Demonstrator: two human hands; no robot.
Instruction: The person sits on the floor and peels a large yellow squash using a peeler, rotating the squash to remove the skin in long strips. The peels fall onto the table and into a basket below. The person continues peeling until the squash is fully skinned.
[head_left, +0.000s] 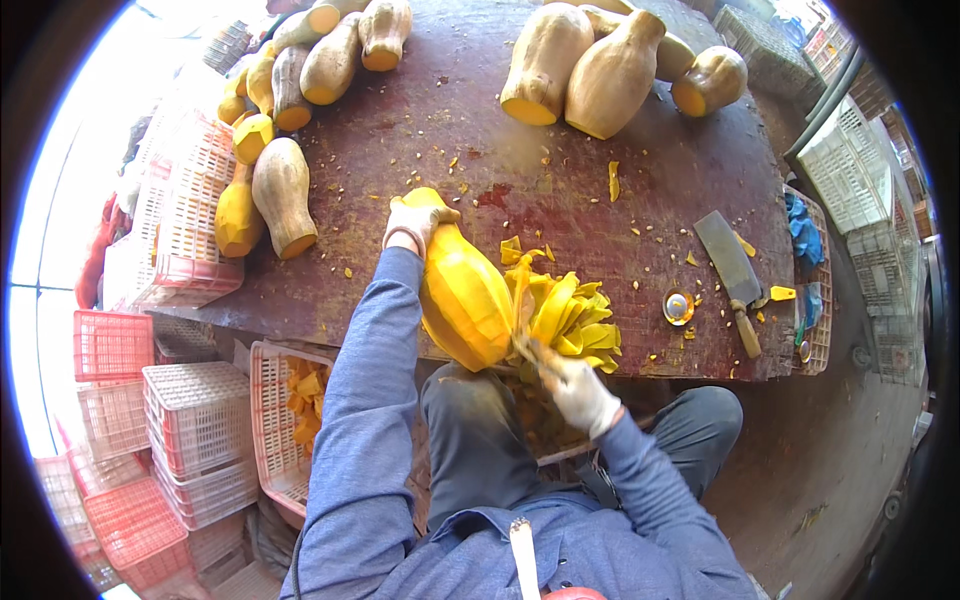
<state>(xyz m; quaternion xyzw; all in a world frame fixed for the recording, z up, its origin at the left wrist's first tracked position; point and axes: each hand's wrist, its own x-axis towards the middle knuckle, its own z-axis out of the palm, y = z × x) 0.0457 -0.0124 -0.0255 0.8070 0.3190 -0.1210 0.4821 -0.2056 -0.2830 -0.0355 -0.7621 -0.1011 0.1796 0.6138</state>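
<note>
A large squash (469, 300), peeled to yellow-orange flesh, leans over the near edge of the wooden table (450, 142) against my left knee. My left hand (420, 225), in a pale glove, grips its far end. My right hand (581, 394), gloved too, is closed around the handle of a peeling tool (531, 351), held at the squash's right flank near its lower end. Blur hides the tool's exact shape. A strip of peel hangs by the tool, and a heap of yellow-green peelings (577, 319) lies just beyond my right hand.
Unpeeled squashes (615, 75) stand at the back right, more squashes (281, 196) at the left. A cleaver (727, 259) and a small round metal dish (678, 307) lie at the right. Plastic crates (199, 420) are stacked at left; one crate (281, 427) beside my leg holds peelings.
</note>
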